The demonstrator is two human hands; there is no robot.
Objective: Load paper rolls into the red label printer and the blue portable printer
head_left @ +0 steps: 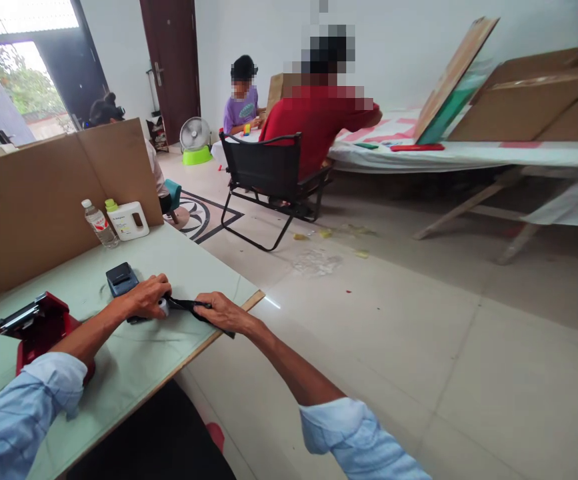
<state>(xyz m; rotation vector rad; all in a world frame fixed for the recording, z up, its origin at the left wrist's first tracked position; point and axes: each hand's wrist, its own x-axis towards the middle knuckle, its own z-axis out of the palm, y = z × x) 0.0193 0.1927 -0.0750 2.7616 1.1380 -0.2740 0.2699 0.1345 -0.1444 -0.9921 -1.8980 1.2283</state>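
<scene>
My left hand is closed over a small white rounded object, mostly hidden under the fingers, above the table. A black strap stretches from it to my right hand, whose fingers are wrapped around the strap near the table's edge. The strap's loose end pokes out below that hand. Just behind my left hand stands a small dark blue device, and a dark flat item lies partly under the hand. Beside my left forearm sits an open red case with a dark lid.
On the green tabletop stand a water bottle and a white jug, against a cardboard panel. Past the table are a black folding chair with a person in red, other people, a fan and a long covered table.
</scene>
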